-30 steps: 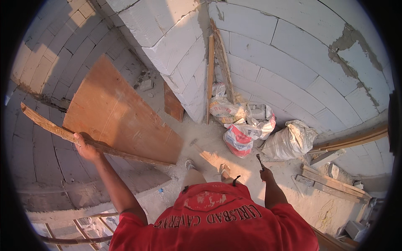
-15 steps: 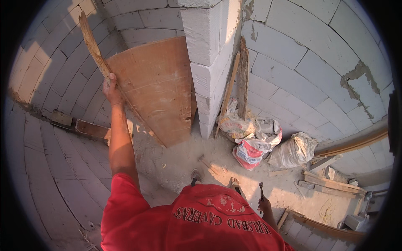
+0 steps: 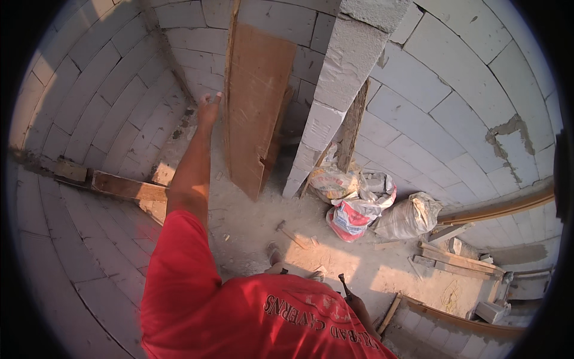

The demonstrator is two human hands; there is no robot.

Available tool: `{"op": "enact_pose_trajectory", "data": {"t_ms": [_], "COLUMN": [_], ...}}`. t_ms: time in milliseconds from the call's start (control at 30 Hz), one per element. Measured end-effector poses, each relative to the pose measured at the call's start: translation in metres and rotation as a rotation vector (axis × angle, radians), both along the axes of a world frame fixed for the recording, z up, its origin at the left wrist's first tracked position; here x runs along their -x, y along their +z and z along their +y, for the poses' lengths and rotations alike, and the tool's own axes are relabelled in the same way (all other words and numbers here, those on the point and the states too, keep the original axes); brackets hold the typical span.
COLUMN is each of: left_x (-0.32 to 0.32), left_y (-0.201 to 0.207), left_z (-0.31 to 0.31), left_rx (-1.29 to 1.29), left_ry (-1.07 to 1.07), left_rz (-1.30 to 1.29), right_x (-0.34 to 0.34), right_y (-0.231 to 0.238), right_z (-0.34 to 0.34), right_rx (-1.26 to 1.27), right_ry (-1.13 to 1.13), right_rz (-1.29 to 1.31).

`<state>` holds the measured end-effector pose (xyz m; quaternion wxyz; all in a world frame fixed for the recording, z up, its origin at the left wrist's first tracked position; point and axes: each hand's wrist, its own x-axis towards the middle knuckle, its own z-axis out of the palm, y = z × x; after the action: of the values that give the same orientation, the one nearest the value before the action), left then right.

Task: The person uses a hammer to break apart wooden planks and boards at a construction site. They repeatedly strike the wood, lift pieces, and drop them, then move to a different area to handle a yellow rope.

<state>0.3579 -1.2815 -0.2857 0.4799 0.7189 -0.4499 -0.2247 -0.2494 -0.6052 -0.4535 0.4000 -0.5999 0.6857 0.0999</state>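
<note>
Out in front, my left hand (image 3: 209, 109) is raised beside a brown wooden panel (image 3: 258, 90) with a narrow batten along its left edge. Thumb and fingers are apart, and a small gap shows between them and the batten. The panel stands upright near a block pillar (image 3: 326, 90). Low on the right, my right hand (image 3: 355, 304) is closed around a dark slim tool (image 3: 344, 283) with a slightly wider end; its kind is unclear. On the floor before my feet lies a hammer (image 3: 293, 234) with a wooden handle.
Filled sacks (image 3: 353, 218) sit against the right block wall (image 3: 436, 113), with a rough plank (image 3: 353, 128) leaning behind them. Loose timber (image 3: 460, 258) lies at right. At left, a board (image 3: 128, 186) lies along a low ledge. Wood scraps dot the dusty floor.
The panel has swung right, farther from me, and looks narrower and more upright. My left hand has let go of its batten edge and moved right. My right hand keeps the dark tool.
</note>
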Motion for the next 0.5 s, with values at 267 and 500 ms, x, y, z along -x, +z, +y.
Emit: {"op": "enact_pose_trajectory", "data": {"t_ms": [267,500], "left_x": [0.143,0.121], "left_y": [-0.344,-0.293], "left_z": [0.553,0.526], "left_rx": [-1.025,-0.892], "left_ry": [-0.714,-0.744], "left_rz": [0.067,-0.241], "right_x": [0.013,0.080], "right_y": [-0.032,-0.073], "right_z": [0.001,0.022], "right_rx": [0.152,0.027], "right_ry": [-0.258,-0.356], "right_rz": [-0.094,-0.147]}}
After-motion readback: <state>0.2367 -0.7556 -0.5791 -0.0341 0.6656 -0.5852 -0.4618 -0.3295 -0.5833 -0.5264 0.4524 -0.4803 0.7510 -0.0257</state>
